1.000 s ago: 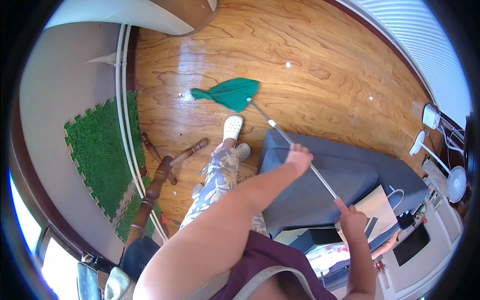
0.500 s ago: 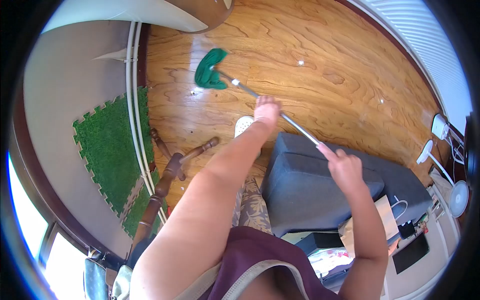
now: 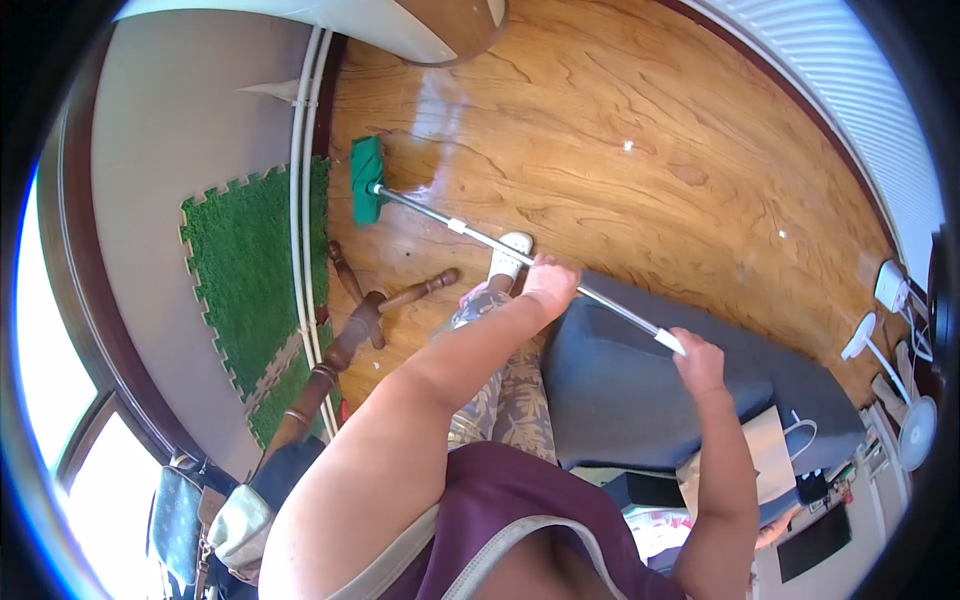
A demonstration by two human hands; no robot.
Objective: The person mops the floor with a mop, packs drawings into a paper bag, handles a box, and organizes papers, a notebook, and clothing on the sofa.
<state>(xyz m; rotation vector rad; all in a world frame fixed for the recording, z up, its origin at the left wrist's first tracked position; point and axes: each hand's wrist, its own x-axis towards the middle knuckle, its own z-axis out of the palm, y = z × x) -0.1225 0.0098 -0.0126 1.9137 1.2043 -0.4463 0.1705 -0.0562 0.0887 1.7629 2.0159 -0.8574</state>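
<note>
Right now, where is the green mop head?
In the head view, the green mop head is at upper left, on the wooden floor, just right of the white pipes and above the brown wooden legs.

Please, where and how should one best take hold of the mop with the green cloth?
Probably two-handed on the straight, slim pole, from the wearer's side: right hand at the white grip, left hand near the middle. The pole slants across in front, its green head at the far end.

The wooden floor (image 3: 600,90) bears a green mop head (image 3: 366,178), white clog (image 3: 515,243), wooden stand (image 3: 346,340) and grey sofa (image 3: 620,390).
</note>
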